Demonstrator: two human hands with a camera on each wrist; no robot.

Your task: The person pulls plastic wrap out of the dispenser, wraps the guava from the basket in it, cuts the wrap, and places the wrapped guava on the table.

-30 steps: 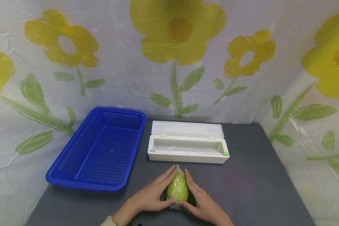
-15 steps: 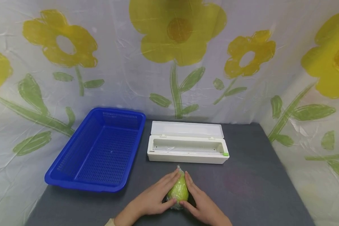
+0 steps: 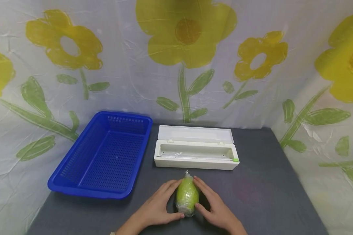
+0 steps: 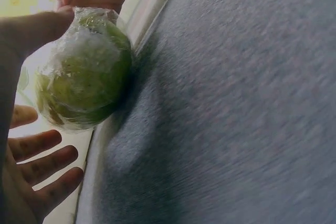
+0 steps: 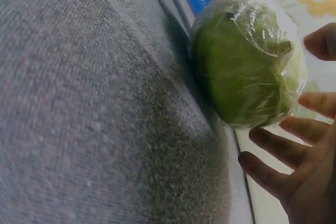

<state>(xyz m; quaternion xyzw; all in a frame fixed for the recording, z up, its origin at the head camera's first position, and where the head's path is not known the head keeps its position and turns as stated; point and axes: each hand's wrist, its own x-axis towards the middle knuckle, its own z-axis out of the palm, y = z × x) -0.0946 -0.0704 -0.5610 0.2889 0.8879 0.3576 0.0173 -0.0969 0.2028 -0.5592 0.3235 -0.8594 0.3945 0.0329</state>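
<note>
A green pear-shaped fruit (image 3: 187, 195) wrapped in clear cling film lies on the grey table, its twisted film end pointing away from me. My left hand (image 3: 159, 205) is on its left side, index fingertip near the upper part and thumb at the lower end. On the other side is my right hand (image 3: 215, 206), its fingertips near the top and its thumb along the lower flank. In the left wrist view, the left fingers (image 4: 50, 153) are spread apart beside the wrapped fruit (image 4: 86, 77). The right wrist view shows loosely spread right fingers (image 5: 278, 148) close by the fruit.
Behind the fruit stands a white cling film dispenser (image 3: 194, 164) with its lid (image 3: 195, 134) raised and a green slider at its right end. A blue plastic basket (image 3: 132, 169) sits to the left. A flower-printed sheet (image 3: 129, 88) hangs behind the table.
The fruit has turned a little and shifted slightly to the right. The hands have loosened and moved a little apart, with the thumbs now farther from each other.
</note>
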